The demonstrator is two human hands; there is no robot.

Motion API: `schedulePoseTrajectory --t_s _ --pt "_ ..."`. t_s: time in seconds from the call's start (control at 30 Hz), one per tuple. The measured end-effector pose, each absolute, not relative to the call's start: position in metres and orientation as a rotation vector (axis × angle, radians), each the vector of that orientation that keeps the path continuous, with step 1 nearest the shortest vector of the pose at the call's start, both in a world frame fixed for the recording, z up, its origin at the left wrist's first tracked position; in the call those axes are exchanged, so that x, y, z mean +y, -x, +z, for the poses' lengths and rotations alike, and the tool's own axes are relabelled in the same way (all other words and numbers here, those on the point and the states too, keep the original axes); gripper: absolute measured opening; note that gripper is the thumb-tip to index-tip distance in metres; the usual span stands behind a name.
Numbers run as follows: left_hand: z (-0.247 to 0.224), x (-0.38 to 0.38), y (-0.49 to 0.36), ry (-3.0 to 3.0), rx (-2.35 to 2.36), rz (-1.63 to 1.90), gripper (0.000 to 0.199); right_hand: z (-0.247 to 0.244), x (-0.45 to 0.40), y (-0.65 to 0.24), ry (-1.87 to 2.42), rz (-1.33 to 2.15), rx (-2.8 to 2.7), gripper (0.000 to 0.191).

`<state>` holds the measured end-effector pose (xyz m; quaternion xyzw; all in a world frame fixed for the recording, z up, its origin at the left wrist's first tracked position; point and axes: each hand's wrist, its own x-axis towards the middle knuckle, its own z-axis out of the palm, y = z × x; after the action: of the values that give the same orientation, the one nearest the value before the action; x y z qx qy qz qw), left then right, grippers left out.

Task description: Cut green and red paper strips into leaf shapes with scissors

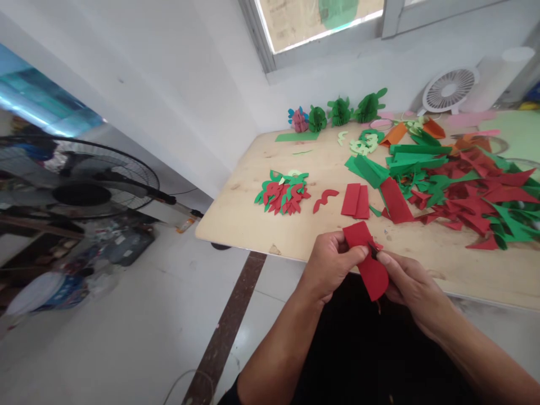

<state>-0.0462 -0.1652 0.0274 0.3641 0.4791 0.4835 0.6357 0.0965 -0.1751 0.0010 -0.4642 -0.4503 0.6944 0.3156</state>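
My left hand point(333, 261) pinches a folded red paper point(366, 264) between thumb and fingers, just over the table's front edge. On the paper's right side my right hand point(407, 281) is closed round a small dark tool, seemingly scissors point(373, 250), whose blades meet the paper. Most of the tool is hidden by the fingers. Beyond the hands lie folded red pieces point(355, 201) and a curved red cutout point(325, 200). Further left is a pile of red and green cutouts point(283, 192).
Red and green scraps point(476, 191) cover the right of the wooden table point(236, 208). Green paper figures point(340, 111) and a small white fan point(449, 90) stand along the wall. A large black fan point(80, 194) is at the left.
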Motion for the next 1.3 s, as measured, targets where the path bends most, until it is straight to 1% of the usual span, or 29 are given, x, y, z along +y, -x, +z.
schedulePoseTrajectory --t_s 0.4,0.57,0.73,1.3 --pt "0.025 -0.163 0.05 -0.843 1.109 1.061 0.017 -0.005 -0.178 -0.095 1.231 1.851 -1.104 0.04" --pt "0.022 -0.167 0.047 -0.765 1.123 1.13 0.015 -0.007 -0.18 -0.093 1.231 1.85 -1.105 0.045" --pt "0.017 -0.173 0.042 -0.725 1.127 1.183 0.016 -0.007 -0.182 -0.091 1.218 1.836 -1.105 0.044" --pt "0.016 -0.174 0.04 -0.711 1.116 1.16 0.014 -0.007 -0.183 -0.09 1.234 1.828 -1.046 0.043"
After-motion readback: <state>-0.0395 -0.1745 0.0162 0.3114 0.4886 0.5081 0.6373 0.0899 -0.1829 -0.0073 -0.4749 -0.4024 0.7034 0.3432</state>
